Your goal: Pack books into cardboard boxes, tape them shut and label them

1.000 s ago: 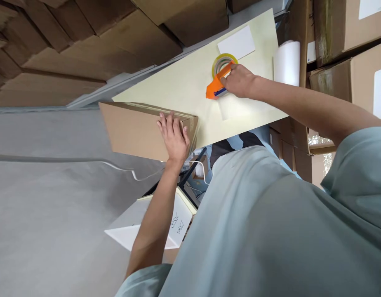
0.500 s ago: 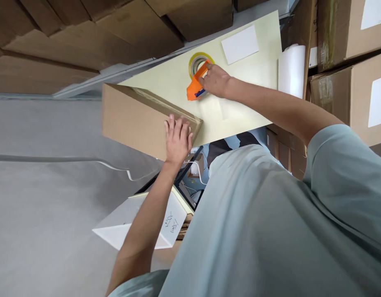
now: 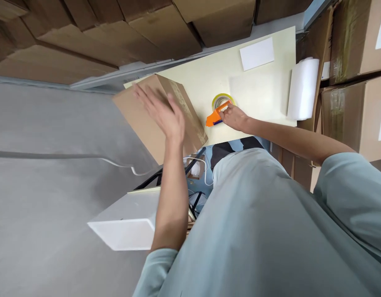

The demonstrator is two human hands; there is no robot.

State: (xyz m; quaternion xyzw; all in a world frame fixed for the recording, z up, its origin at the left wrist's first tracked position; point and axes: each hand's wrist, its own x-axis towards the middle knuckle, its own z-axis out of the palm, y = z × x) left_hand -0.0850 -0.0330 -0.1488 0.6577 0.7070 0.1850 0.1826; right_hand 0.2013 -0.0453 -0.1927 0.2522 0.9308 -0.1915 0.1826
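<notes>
A cardboard box [image 3: 190, 111] with clear tape along its seam sits at the left end of the pale tabletop [image 3: 205, 84]. My left hand [image 3: 164, 111] is over the box's broad brown face, fingers stretched out and the thumb apart; whether it touches the cardboard I cannot tell. To the right of the box, my right hand [image 3: 235, 116] has its fingers closed round the handle of an orange tape dispenser [image 3: 212, 118]. A roll of tape with a yellow rim [image 3: 214, 101] is on the dispenser, which is low over the tabletop or resting on it.
A white sheet [image 3: 257, 53] lies toward the table's back right. Beyond the right end stands a white roll [image 3: 303, 88], beside stacked cartons [image 3: 346, 111]. More cardboard boxes [image 3: 159, 33] line the back. Below left is a white box-like container [image 3: 125, 222].
The box has turned and its taped side shows more. My left hand has left its near corner and moved up over its face. My right hand keeps the tape dispenser, now nearer the table's front edge.
</notes>
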